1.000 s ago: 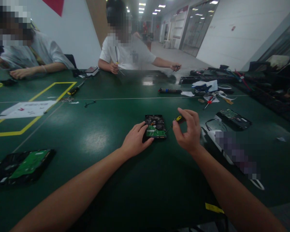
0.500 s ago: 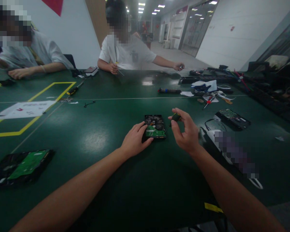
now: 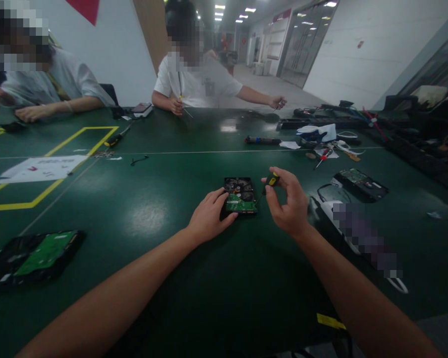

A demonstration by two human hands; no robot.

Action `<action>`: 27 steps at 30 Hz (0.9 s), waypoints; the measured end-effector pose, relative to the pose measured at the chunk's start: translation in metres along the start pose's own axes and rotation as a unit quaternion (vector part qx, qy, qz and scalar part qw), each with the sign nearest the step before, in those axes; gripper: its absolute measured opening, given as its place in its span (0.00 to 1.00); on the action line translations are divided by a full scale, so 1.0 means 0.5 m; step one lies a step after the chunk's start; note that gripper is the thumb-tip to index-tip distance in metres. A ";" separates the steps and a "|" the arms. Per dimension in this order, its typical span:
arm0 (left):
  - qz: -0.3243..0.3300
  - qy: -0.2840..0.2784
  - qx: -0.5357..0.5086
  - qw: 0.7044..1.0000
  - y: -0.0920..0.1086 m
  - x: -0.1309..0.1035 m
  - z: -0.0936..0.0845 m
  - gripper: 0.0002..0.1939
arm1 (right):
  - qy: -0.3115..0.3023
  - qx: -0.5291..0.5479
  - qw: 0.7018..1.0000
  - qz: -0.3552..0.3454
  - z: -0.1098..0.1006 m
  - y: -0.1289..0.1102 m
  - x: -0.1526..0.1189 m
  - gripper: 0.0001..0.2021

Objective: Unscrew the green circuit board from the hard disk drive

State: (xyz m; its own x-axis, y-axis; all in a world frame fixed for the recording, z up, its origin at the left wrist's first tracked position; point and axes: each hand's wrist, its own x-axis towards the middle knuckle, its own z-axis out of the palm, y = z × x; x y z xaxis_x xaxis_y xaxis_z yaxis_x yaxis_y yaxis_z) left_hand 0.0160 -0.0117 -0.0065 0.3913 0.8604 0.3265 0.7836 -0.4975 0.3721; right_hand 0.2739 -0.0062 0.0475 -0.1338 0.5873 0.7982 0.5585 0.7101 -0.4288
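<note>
A black hard drive with a green circuit board (image 3: 241, 203) lies on the dark green table in front of me. My left hand (image 3: 210, 211) grips its left side, fingers on the upper left edge and thumb along the near edge. In my right hand (image 3: 289, 199) is a black and yellow screwdriver (image 3: 272, 181), pinched by its handle between thumb and fingers. The screwdriver's shaft slants down to the left, its tip at the right edge of the circuit board; the exact contact point is too small to make out.
Another hard drive (image 3: 45, 256) lies at the left, a third (image 3: 361, 184) at the right. Beside my right forearm is a white-edged, blurred object (image 3: 362, 236). Papers (image 3: 41, 168) and a screwdriver (image 3: 115, 139) lie farther left. Two people sit across the table.
The screwdriver handle has turned between my right fingers, showing more of its yellow marking. My left hand and the hard drive keep their places.
</note>
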 end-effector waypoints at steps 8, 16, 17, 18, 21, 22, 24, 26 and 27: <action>0.002 -0.002 0.003 1.000 -0.001 0.000 0.001 0.35 | 0.015 -0.058 0.998 -0.031 -0.003 -0.005 0.006 0.31; 0.002 -0.001 0.006 1.000 -0.002 0.000 0.002 0.34 | 0.056 0.013 0.998 -0.012 0.005 0.006 0.000 0.31; 0.001 -0.002 0.005 1.000 -0.002 0.000 0.002 0.34 | 0.053 0.015 0.998 -0.010 0.004 0.006 0.000 0.31; 0.000 -0.002 0.005 1.000 -0.002 0.000 0.002 0.35 | 0.050 0.008 0.999 -0.013 0.003 0.004 0.000 0.30; 0.000 -0.001 0.006 1.000 -0.001 0.000 0.001 0.35 | 0.048 -0.034 0.998 -0.033 -0.003 -0.006 0.005 0.28; 0.000 -0.001 0.007 1.000 -0.001 0.000 0.001 0.35 | 0.050 -0.044 0.997 -0.036 -0.004 -0.009 0.006 0.27; 0.000 -0.002 0.008 1.000 0.001 0.000 0.000 0.35 | 0.056 -0.047 0.997 -0.034 -0.005 -0.012 0.007 0.26; -0.003 -0.005 0.008 1.000 0.002 -0.001 -0.001 0.35 | 0.065 -0.025 0.997 -0.024 -0.001 -0.009 0.005 0.26; -0.005 -0.005 0.008 1.000 0.002 -0.001 -0.002 0.35 | 0.069 -0.007 0.997 -0.017 0.002 -0.006 0.003 0.27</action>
State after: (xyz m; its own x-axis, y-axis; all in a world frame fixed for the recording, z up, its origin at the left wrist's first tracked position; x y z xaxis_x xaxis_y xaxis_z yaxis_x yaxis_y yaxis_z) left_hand 0.0161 -0.0126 -0.0056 0.3888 0.8663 0.3136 0.7946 -0.4876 0.3617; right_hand 0.2714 -0.0070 0.0497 -0.0407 0.5029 0.8634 0.5669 0.7232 -0.3945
